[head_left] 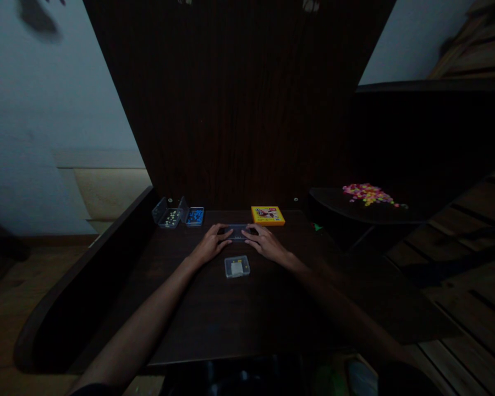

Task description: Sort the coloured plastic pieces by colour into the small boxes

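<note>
My left hand (212,242) and my right hand (265,242) lie at opposite ends of a dark, flat rectangular object (238,233) on the desk. Fingers and thumbs of both hands grip its short ends. It looks like a thin case or a phone, but the dim light hides which. Closer to me, just below the hands, lies a small clear plastic box (237,267), lid shut, with a pale square and a few yellow bits inside. Nothing touches that box.
Back left on the dark desk (226,319), an open clear box (171,219) holds whitish pieces, beside another with blue pieces (195,216). A yellow box (268,215) lies behind my right hand. Colourful small pieces (369,194) are heaped on a side shelf. A raised board (91,269) edges the left.
</note>
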Demonstrator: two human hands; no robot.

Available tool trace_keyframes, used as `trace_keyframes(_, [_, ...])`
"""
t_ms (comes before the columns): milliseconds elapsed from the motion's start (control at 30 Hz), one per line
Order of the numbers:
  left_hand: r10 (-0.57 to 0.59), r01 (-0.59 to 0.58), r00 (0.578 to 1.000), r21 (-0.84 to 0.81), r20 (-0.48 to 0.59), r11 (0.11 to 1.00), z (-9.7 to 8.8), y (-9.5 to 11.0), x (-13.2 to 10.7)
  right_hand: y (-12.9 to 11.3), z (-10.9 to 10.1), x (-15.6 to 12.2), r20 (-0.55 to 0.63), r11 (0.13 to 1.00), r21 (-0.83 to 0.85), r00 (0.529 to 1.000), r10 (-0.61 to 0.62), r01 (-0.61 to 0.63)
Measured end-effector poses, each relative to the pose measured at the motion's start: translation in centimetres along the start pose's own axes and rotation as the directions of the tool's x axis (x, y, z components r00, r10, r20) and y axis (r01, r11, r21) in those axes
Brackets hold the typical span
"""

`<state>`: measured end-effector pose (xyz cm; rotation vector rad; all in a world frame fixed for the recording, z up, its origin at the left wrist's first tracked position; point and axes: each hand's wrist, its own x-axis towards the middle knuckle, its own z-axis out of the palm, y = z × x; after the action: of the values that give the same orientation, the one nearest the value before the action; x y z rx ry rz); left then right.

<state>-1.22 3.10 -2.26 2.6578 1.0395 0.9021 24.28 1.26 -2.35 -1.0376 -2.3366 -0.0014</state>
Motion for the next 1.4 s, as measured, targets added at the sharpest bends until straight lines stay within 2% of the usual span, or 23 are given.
trace_keyframes(400, [0.047, -0.046, 0.999, 0.062, -0.022, 0.997, 0.6, -0.2, -0.1, 0.1, 0.4, 0.0, -0.024, 0.999, -0.046, 0.999, -0.025, 0.024])
trace_keyframes(800, [0.056, -0.053, 0.998, 0.109, -0.023, 0.993, 0.6, 0.1, 0.0, -0.7, 0.1, 0.2, -0.02, 1.0, -0.014, 1.0, 0.022, -0.022])
trace_keyframes(1033, [0.039, -0.036, 0.998, 0.066, -0.045, 0.997, 0.7, 0.1, 0.0, -0.9, 0.0, 1.7, 0.045, 0.997, 0.008, 0.996, 0.079, -0.08])
trace_keyframes(1200, [0.015, -0.013, 0.999, 0.059, -0.035, 0.998, 0.5, 0.4, -0.1, -0.6, 0.5, 2.8, 0.119, 0.989, 0.099, 0.988, 0.099, -0.111])
trace_keyframes(1300, [0.001, 0.006, 0.998, 0.102, -0.069, 0.995, 0.0, 0.7, -0.1, -0.1, 0.0, 3.2, 0.137, 0.982, 0.164, 0.988, 0.069, -0.091])
trace_keyframes(1400, [-0.021, 0.051, 0.984, 0.169, -0.175, 0.984, -0.9, 0.8, 0.0, 1.0, -1.7, 3.4, 0.085, 0.985, 0.132, 0.992, 0.097, -0.108])
